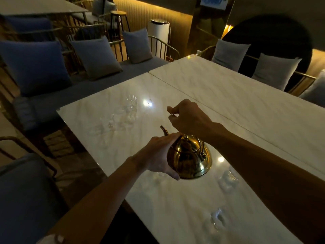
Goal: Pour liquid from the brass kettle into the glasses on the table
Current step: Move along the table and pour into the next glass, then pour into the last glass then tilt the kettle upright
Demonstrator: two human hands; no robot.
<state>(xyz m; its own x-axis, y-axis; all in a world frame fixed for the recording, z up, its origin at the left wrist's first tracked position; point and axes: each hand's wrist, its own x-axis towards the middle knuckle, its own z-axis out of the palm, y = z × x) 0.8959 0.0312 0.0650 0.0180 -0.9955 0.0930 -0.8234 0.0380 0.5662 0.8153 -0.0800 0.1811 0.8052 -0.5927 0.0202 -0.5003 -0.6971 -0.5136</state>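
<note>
My left hand [159, 154] is low in the middle of the frame, spread wide and cupped flat against the left side of the brass kettle [190, 159]. The kettle stands on the white marble table [228, 103], its spout [164, 130] pointing up the frame. Just above it, my right hand [188, 117] is curled shut, pinching a thin brass piece that looks like the kettle's handle. I see clear glasses [131, 104] on the table in the upper left. Blue cushions [35, 66] sit on a bench beyond.
</note>
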